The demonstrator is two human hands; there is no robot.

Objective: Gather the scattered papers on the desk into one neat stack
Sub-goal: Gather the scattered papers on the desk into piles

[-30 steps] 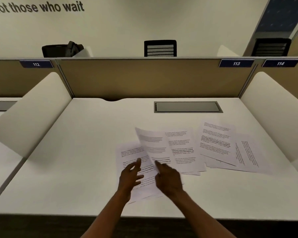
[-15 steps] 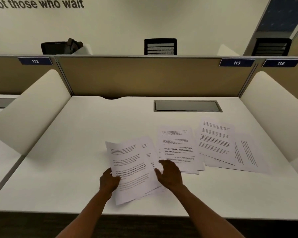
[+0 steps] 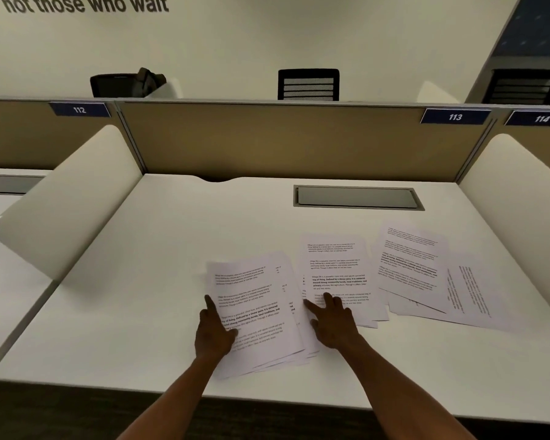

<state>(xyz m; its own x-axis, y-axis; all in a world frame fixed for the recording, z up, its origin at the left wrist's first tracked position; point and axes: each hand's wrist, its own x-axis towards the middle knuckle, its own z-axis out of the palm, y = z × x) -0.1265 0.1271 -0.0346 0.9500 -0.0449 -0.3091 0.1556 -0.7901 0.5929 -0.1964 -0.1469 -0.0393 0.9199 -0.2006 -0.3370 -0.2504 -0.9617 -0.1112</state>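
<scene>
- Left hand (image 3: 215,335) rests flat on the near stack (image 3: 261,315), fingers spread, gripping nothing.
- Right hand (image 3: 334,325) lies open across loose sheets (image 3: 337,268).
- More papers (image 3: 426,271) scattered rightward on the desk (image 3: 140,296).
- Grey cable hatch (image 3: 358,197) beyond.

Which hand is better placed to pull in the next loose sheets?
Probably the right hand. Its fingers already rest on the middle sheets, and the far sheets lie further right. The left hand rests on the near pile.
</scene>
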